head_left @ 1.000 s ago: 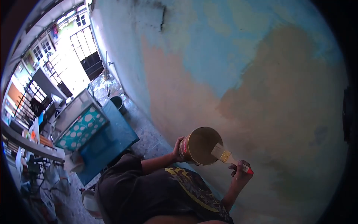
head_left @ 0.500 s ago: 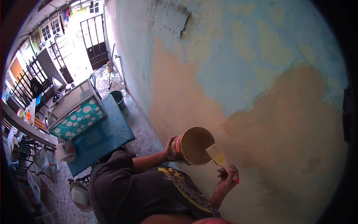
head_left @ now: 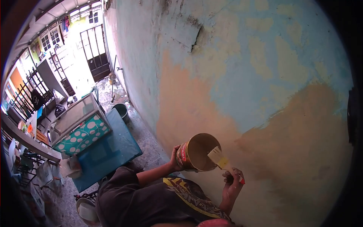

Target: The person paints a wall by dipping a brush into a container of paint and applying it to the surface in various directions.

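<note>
My left hand (head_left: 176,159) grips a round paint can (head_left: 185,155) by its side and base, tilted so its mouth faces me and the wall. What lies at the bottom of the can cannot be made out. In my right hand (head_left: 233,182) is a paintbrush (head_left: 224,164), held by its handle between thumb and fingers. Its pale bristles sit at the can's rim, over the opening. Beside both hands stands the wall (head_left: 196,106), coated in peach-brown paint below and older blue and yellow patches above.
To the left is a blue table (head_left: 113,159) with a glass-sided case (head_left: 77,117) on it. A dark bucket (head_left: 121,110) stands on the floor by the wall. Chairs (head_left: 47,174) and a pail (head_left: 87,208) are at lower left. A barred gate (head_left: 96,53) is at the back.
The view has tilted, so the wall and furniture appear lower. The brush has turned slightly, and more of its bristles show over the can's mouth. Both hands keep their holds.
</note>
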A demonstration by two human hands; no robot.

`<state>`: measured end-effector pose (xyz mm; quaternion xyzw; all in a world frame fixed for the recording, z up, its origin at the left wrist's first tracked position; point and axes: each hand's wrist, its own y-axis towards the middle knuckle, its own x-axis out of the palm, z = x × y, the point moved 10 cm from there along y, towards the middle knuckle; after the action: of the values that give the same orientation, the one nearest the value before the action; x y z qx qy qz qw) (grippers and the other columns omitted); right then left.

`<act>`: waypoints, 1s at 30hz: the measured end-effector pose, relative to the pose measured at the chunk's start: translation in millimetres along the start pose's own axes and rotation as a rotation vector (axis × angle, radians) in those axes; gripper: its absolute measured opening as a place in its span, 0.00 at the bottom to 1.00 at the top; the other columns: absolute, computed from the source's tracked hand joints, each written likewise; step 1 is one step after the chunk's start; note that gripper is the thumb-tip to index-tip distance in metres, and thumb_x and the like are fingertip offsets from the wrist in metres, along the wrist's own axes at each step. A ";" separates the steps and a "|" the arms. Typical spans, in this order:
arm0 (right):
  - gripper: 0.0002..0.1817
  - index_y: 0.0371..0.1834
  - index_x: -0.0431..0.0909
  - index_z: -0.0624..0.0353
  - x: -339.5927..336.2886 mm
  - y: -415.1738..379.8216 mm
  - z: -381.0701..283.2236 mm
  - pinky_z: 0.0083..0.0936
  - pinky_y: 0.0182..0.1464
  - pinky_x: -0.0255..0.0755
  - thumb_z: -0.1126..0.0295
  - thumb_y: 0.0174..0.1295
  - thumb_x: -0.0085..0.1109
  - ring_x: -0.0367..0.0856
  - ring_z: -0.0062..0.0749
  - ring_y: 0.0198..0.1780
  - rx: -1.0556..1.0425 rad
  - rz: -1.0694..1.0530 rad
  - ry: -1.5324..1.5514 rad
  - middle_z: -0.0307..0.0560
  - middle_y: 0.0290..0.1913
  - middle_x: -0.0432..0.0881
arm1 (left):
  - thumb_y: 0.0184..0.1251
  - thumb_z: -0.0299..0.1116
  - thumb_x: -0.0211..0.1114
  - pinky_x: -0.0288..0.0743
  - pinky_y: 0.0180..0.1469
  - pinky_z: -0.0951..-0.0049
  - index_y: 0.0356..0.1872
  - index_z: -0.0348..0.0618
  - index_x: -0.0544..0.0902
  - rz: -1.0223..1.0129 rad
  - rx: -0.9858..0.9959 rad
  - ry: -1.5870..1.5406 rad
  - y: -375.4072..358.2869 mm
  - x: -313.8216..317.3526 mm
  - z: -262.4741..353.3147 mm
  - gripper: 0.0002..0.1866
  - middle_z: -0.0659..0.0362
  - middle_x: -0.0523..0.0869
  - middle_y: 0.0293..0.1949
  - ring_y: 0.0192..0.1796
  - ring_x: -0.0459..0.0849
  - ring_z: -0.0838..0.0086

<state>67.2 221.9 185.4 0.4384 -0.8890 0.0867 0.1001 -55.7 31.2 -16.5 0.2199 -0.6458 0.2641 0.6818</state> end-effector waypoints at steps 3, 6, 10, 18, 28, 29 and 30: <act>0.13 0.46 0.82 0.65 15.1 5.8 1.1 0.23 0.27 0.78 0.64 0.72 0.62 0.90 0.34 0.29 -0.057 -0.025 -0.123 0.50 0.32 0.87 | 0.62 0.76 0.47 0.64 0.70 0.29 0.77 0.58 0.70 0.056 0.028 0.093 2.8 -18.5 18.2 0.47 0.53 0.73 0.75 0.74 0.72 0.49; 0.13 0.47 0.81 0.65 16.1 10.0 -0.9 0.23 0.28 0.79 0.64 0.73 0.61 0.90 0.34 0.29 -0.087 0.006 0.023 0.51 0.32 0.87 | 0.61 0.76 0.48 0.65 0.70 0.30 0.77 0.58 0.71 0.073 0.099 0.126 2.7 -14.4 34.0 0.47 0.53 0.74 0.75 0.73 0.73 0.50; 0.13 0.47 0.81 0.64 28.1 9.9 -14.2 0.22 0.28 0.79 0.63 0.74 0.59 0.90 0.35 0.30 -0.131 -0.055 -0.128 0.51 0.32 0.88 | 0.64 0.72 0.49 0.66 0.71 0.34 0.72 0.58 0.76 -0.060 0.057 0.024 -1.5 3.0 37.0 0.42 0.54 0.79 0.71 0.71 0.76 0.50; 0.15 0.50 0.81 0.63 40.8 9.1 -9.7 0.21 0.27 0.76 0.61 0.75 0.59 0.89 0.34 0.30 -0.148 -0.049 -0.254 0.50 0.34 0.88 | 0.60 0.76 0.50 0.65 0.69 0.29 0.75 0.58 0.72 0.155 0.098 0.082 2.6 -23.8 45.2 0.47 0.53 0.74 0.74 0.72 0.73 0.47; 0.13 0.46 0.81 0.63 13.0 17.5 12.4 0.22 0.26 0.76 0.64 0.70 0.67 0.90 0.35 0.31 -0.075 0.036 -0.067 0.48 0.30 0.86 | 0.60 0.77 0.50 0.66 0.70 0.33 0.75 0.58 0.72 0.101 0.057 0.055 18.5 -31.2 34.7 0.48 0.52 0.75 0.74 0.73 0.73 0.48; 0.12 0.46 0.80 0.63 14.2 18.1 9.0 0.22 0.25 0.76 0.65 0.70 0.67 0.90 0.35 0.31 -0.095 0.026 -0.145 0.47 0.30 0.86 | 0.64 0.71 0.49 0.67 0.71 0.35 0.72 0.56 0.77 0.004 0.008 -0.052 17.3 -23.8 30.5 0.42 0.53 0.80 0.69 0.69 0.78 0.50; 0.12 0.46 0.80 0.63 16.0 17.1 6.5 0.23 0.25 0.76 0.66 0.70 0.67 0.89 0.35 0.30 -0.112 0.016 -0.221 0.47 0.31 0.85 | 0.64 0.71 0.49 0.67 0.71 0.35 0.72 0.56 0.76 -0.051 -0.011 -0.071 15.5 -20.8 28.9 0.42 0.53 0.80 0.70 0.70 0.77 0.50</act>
<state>43.4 218.5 182.1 0.4318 -0.9016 -0.0112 0.0253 -88.3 22.9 -35.8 0.2415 -0.6653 0.2352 0.6662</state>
